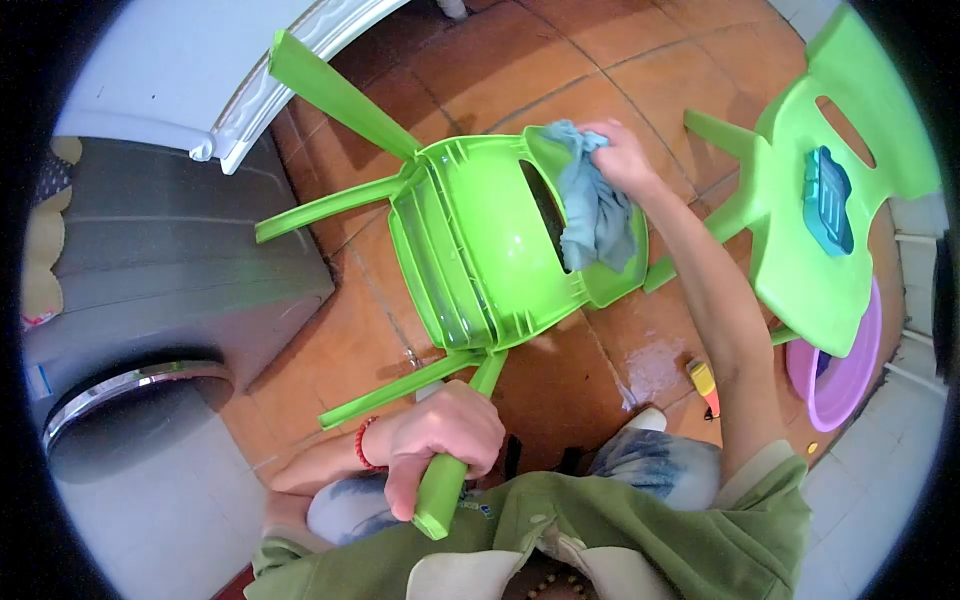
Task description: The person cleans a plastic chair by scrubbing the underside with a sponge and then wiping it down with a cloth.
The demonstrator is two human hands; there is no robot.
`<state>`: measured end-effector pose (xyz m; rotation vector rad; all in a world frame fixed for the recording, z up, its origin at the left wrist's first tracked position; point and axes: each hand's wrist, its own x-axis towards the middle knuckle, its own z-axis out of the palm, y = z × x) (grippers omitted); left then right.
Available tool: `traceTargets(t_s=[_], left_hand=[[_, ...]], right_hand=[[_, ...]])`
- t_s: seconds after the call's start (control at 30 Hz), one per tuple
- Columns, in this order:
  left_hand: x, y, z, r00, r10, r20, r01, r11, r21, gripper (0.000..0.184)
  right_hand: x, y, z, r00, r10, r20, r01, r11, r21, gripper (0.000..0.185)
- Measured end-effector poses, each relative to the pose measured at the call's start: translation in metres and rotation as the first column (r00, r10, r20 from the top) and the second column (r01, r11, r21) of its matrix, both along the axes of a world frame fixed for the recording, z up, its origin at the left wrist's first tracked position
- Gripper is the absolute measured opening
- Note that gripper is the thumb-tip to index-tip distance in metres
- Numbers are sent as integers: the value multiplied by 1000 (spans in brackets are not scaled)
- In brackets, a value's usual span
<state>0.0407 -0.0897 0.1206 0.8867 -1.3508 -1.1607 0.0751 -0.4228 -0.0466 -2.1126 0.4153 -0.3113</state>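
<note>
A bright green plastic chair point(490, 240) lies tipped over in front of me, its legs pointing left and toward me. My left hand point(445, 435) is wrapped around one of its legs close to my body. At the chair's far right end, my right hand point(620, 158) grips a blue-grey cloth point(592, 205). The cloth is bunched up and lies against the backrest, beside the slot in it. Part of the cloth hangs over the slot's edge.
A second green chair point(800, 260) stands at right, holding a teal plastic soap dish point(828, 200). Beneath it sits a pink basin point(865, 375). A yellow and red object point(703, 385) lies on the wet tiled floor point(650, 350). A grey washing machine point(170, 250) stands left.
</note>
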Motion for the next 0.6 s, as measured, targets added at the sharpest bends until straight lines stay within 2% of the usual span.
traceTargets(t_s=[0.1, 0.2, 0.33, 0.43, 0.53, 0.6], left_hand=[[0, 0, -2, 1000, -9, -7, 9, 1000, 15, 83], [3, 0, -2, 999, -33, -4, 33, 999, 7, 83], [4, -2, 0, 999, -45, -10, 45, 999, 9, 84], [2, -4, 3, 1000, -16, -6, 16, 1000, -11, 84], [0, -5, 2, 1000, -9, -11, 8, 999, -37, 85], [1, -6, 0, 1000, -20, -10, 20, 999, -44, 85]], right_hand=[[25, 15, 16, 928, 341, 148, -300, 922, -245, 40], [34, 50, 43, 932, 247, -265, -348, 814, -465, 37], [37, 49, 49, 898, 230, -374, -417, 715, -562, 40], [30, 46, 40, 911, 260, -320, -407, 686, -603, 41], [24, 29, 10, 936, 352, -8, -318, 834, -452, 37], [31, 27, 12, 932, 327, -159, -362, 792, -492, 34]])
